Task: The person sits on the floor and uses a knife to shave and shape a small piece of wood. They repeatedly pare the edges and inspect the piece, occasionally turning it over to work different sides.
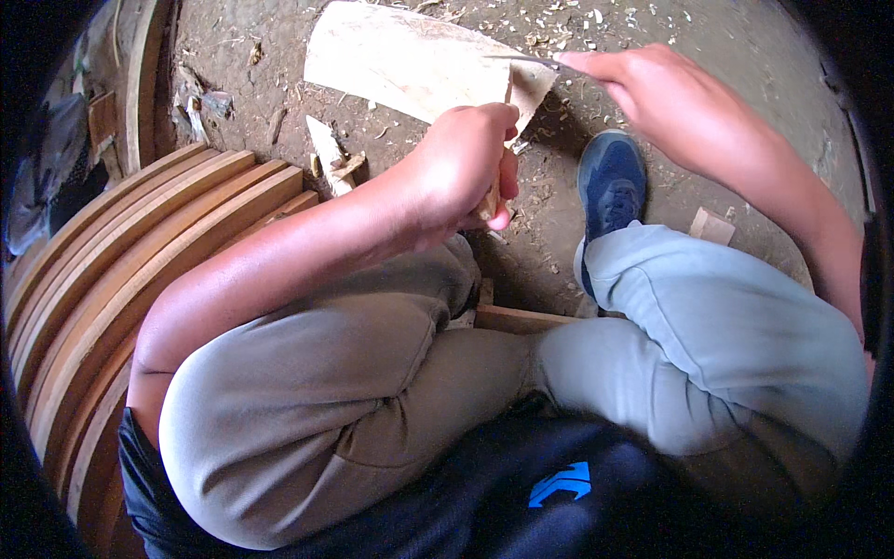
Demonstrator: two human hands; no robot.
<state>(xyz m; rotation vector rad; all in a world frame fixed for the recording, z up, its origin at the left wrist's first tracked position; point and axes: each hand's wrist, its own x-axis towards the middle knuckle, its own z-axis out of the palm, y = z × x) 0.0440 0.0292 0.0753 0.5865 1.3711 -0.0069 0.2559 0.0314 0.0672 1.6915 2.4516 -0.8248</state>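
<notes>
Blade point(549, 64) position: near the upper end of the stick point(508, 88); contact cannot be confirmed from this view. Left hand point(470, 154) is curled firmly around the stick, ahead of the legs and just beside the board point(400, 56) in this view. Right hand point(647, 79) is closed on the blade's grip, one digit laid along it (the remaining fingers are largely hidden). Hazard 1: hard grain or excess pressure could make the edge skid toward the left knuckles. Hazard 2: a slackened left hold could let the stick twist under load. Hazard 3: a lost right hold could drop the blade near the shoe point(613, 182), which rests on the chip-strewn floor point(717, 84).
</notes>
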